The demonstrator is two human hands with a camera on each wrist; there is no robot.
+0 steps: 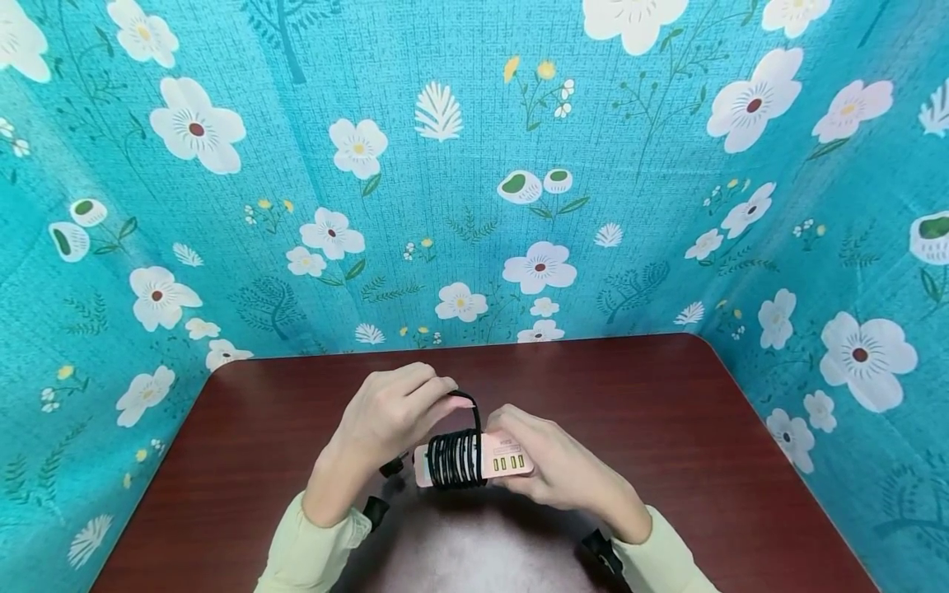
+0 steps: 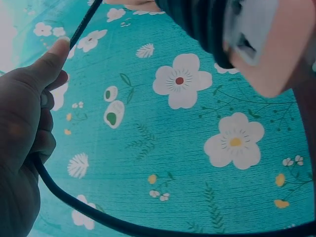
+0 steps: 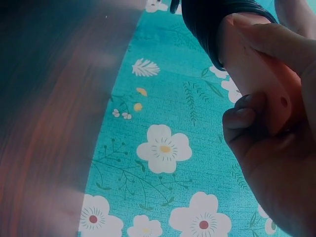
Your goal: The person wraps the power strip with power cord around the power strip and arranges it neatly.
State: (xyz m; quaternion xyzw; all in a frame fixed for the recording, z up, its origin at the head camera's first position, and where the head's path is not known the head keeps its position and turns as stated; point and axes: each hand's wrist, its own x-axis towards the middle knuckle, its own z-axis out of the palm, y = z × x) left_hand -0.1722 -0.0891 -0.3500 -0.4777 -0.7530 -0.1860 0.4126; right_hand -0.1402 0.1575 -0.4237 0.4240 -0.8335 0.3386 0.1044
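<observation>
A pink power strip [image 1: 511, 463] with a row of USB ports is held up over the table. Its black cord [image 1: 454, 461] is wound in several tight turns around the left half. My right hand [image 1: 559, 465] grips the strip's right end, thumb along one face and fingers curled under it in the right wrist view. Above the coils, my left hand [image 1: 396, 412] pinches the cord between thumb and forefinger, and a length rises from the windings to it. In the left wrist view the cord [image 2: 113, 220] also runs out below the curled fingers in a loose curve.
Beneath the hands is a dark red-brown table [image 1: 638, 395] with rounded back corners. A turquoise floral cloth [image 1: 460, 206] hangs behind it and along both sides. Black straps with small devices [image 1: 604, 552] sit at the wrists, and a dark piece [image 1: 393, 466] shows beside the left wrist.
</observation>
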